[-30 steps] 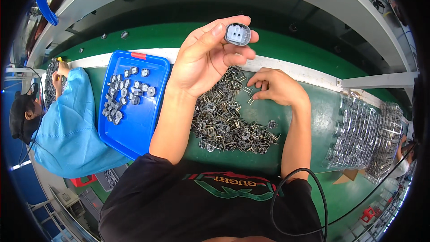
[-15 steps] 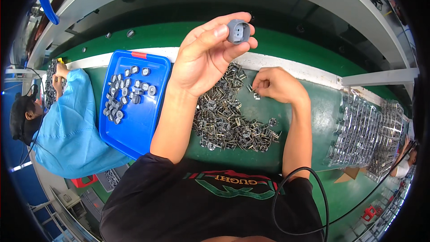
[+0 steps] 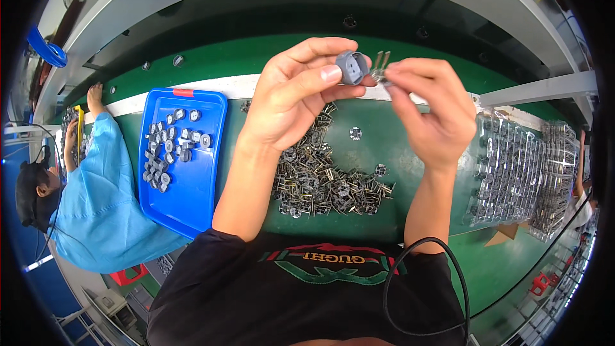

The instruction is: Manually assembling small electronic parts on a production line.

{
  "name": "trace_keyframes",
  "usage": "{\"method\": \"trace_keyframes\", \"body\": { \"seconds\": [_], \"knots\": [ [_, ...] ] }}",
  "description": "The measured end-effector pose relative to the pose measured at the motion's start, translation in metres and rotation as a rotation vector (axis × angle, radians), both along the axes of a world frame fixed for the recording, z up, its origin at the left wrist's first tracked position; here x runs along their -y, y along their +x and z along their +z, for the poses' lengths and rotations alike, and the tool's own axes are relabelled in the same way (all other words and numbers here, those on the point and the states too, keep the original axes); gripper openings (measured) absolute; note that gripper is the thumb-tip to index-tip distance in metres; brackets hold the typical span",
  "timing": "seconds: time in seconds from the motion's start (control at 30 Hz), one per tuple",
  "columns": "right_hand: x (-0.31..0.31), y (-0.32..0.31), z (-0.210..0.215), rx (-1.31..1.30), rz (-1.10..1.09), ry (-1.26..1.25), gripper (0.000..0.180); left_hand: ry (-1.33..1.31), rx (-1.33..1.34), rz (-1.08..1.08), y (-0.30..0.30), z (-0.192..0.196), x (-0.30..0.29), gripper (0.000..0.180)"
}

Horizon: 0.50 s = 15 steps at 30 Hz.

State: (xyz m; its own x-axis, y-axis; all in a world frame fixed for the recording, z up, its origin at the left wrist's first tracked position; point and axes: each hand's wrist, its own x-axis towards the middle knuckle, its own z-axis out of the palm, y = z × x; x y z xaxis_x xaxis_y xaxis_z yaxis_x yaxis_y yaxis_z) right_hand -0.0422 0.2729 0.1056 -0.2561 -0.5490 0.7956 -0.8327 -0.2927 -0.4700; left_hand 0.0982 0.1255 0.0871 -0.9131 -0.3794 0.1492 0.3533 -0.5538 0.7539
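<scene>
Fingers of the left hand (image 3: 288,99) are being closed round a grey round housing (image 3: 352,67), held up above the bench (image 3: 359,147); a metal pin piece (image 3: 380,64) (prongs upward) is being pinched just right of it by the right hand (image 3: 432,112).

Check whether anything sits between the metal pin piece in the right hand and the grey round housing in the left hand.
Nothing visible does. The left hand pinches the grey round housing and the right hand holds the metal pin piece right beside it, raised above the pile of metal parts. Whether they touch, I cannot tell.
</scene>
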Motion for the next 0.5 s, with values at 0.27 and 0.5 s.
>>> {"method": "trace_keyframes", "body": {
  "seconds": [0.27, 0.5],
  "knots": [
    [0.004, 0.022, 0.001, 0.588, 0.175, -0.081, 0.019, 0.117, -0.158, -0.006, -0.001, 0.000, -0.007, 0.034],
    [-0.005, 0.024, 0.016, 0.428, 0.089, -0.066, 0.021, 0.016, -0.248, -0.027, -0.002, 0.003, -0.011, 0.036]
  ]
}}
